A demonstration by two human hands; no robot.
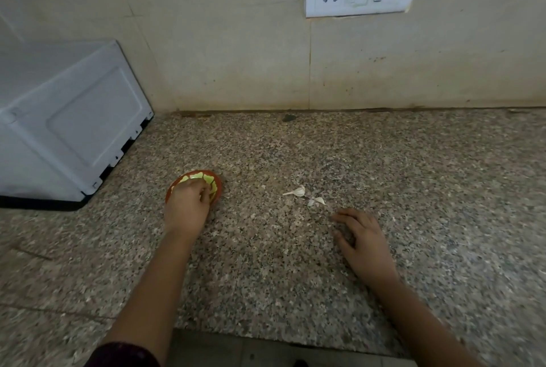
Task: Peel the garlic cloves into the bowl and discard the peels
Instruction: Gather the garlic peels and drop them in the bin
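Head view: left hand reaches over the red-and-green bowl on the speckled worktop, its fingers curled down into the bowl; whether they hold anything cannot be told. Right hand rests on the worktop, fingers relaxed and empty. A garlic clove and loose peels lie between the bowl and the right hand.

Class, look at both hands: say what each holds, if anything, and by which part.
The right hand holds nothing, fingers loose over the counter. The left hand curls over the bowl; whether it grips anything cannot be told.
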